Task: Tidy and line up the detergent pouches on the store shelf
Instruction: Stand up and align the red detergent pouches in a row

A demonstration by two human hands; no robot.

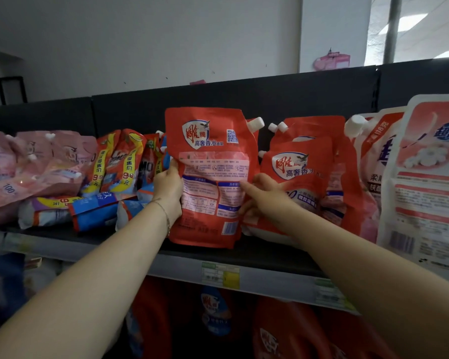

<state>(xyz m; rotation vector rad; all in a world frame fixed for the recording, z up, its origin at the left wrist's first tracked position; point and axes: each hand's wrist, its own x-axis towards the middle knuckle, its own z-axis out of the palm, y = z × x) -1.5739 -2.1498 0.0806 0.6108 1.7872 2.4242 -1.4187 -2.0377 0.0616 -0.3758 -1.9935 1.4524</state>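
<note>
A red detergent pouch (208, 141) with a white spout cap stands upright at the middle of the dark shelf (265, 251), its printed back facing me. My left hand (167, 189) grips its left edge, thumb on the front. My right hand (263, 196) holds its right edge, with the index finger lying across the label. Just right of it stand more red pouches (309, 167) of the same brand, front side out, leaning a little.
Small orange and blue packs (119, 167) stand and lie jumbled to the left, with pink pouches (31, 161) beyond them. Large pink-and-white pouches (425, 182) stand at the right. Price tags (219, 273) line the shelf's front edge. Red bottles fill the lower shelf.
</note>
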